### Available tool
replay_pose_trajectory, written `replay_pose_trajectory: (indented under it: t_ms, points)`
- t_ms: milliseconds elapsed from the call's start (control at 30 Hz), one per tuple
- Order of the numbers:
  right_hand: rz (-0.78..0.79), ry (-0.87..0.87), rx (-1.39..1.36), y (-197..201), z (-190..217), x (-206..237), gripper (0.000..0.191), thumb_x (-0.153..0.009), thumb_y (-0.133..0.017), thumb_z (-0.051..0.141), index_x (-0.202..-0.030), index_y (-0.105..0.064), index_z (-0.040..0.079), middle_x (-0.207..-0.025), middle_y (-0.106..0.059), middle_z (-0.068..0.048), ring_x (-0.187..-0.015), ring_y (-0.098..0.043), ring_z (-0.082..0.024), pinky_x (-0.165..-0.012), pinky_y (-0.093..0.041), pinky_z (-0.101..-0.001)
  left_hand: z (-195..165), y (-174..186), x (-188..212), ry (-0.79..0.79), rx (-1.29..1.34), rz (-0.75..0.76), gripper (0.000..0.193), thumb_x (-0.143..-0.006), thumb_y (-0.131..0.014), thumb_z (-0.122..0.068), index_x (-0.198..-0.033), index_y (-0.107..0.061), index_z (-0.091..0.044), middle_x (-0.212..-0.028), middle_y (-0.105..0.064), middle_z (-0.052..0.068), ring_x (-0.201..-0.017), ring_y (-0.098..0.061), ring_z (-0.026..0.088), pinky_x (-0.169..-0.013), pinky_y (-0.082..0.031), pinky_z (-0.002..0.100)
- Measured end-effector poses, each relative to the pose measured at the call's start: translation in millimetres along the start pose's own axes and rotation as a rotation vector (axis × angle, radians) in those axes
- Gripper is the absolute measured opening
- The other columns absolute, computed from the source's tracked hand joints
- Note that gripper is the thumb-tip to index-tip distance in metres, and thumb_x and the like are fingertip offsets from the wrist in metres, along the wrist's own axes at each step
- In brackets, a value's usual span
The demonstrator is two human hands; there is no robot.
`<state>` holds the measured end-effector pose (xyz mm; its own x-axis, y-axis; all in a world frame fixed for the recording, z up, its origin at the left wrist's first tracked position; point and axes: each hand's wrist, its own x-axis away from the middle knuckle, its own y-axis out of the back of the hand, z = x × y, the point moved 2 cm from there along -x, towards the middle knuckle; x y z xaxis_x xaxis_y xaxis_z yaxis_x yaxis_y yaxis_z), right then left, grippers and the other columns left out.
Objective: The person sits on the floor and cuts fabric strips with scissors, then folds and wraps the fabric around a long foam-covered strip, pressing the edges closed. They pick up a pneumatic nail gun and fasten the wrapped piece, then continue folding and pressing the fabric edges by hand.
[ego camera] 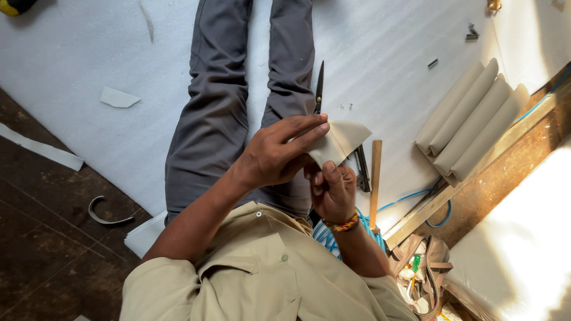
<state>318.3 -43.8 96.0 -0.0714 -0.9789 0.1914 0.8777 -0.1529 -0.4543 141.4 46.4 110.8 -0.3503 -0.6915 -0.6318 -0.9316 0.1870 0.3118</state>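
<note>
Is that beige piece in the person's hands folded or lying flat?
Folded: the beige piece shows a doubled, creased edge, pinched between the left hand and right hand, with scissors behind it.

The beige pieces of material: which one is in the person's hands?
The small folded beige piece, pinched by the left hand and right hand; the four long beige rolls lie untouched on the white sheet.

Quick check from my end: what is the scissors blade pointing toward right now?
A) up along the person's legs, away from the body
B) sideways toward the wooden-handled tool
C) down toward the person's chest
A: the scissors blade rises above the left hand and beige piece, along the grey trouser legs.
</note>
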Motion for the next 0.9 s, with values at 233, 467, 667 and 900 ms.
replay_pose_trajectory:
  t_ms: [233,467,667,900]
  points:
    - [-0.030,0.097,-0.151,7.8,-56.9,1.9,0.037,-0.106,-0.065,0.026,-0.076,-0.061,0.005,-0.070,-0.061,-0.006,-0.053,-0.052,-0.014,-0.054,-0.045,-0.0255,10.6,21.1,4.0,0.092,0.138,0.135,0.068,-0.079,-0.078,0.000,-0.143,-0.058,-0.006,-0.146,-0.060,0.012,-0.125,-0.068,0.030,-0.102,-0.060,0.037]
    - [0.099,0.110,-0.272,-6.7,-73.5,-26.9,0.039,-0.106,-0.065,0.025,-0.074,-0.061,0.003,-0.073,-0.063,-0.009,-0.055,-0.054,-0.015,-0.052,-0.044,-0.0255,21.3,25.5,14.8,0.071,0.186,-0.037,0.052,-0.089,-0.077,0.003,-0.137,-0.061,-0.010,-0.147,-0.059,0.014,-0.136,-0.064,0.032,-0.110,-0.057,0.040]
    - [0.147,0.123,-0.291,-14.2,-65.3,-24.8,0.039,-0.103,-0.065,0.025,-0.072,-0.061,0.004,-0.080,-0.066,-0.014,-0.053,-0.053,-0.013,-0.051,-0.044,-0.0243,1.2,23.0,29.8,0.067,0.156,-0.122,0.045,-0.095,-0.070,0.003,-0.139,-0.059,-0.001,-0.148,-0.055,0.021,-0.142,-0.055,0.039,-0.121,-0.049,0.049]
    - [0.250,0.019,-0.433,-8.9,-51.2,-29.9,0.041,-0.108,-0.059,0.025,-0.072,-0.059,0.006,-0.072,-0.065,-0.006,-0.052,-0.054,-0.012,-0.056,-0.047,-0.0249,1.4,18.7,24.4,0.116,0.208,-0.151,0.037,-0.104,-0.063,-0.009,-0.141,-0.059,-0.007,-0.150,-0.056,0.020,-0.147,-0.054,0.036,-0.120,-0.049,0.045]
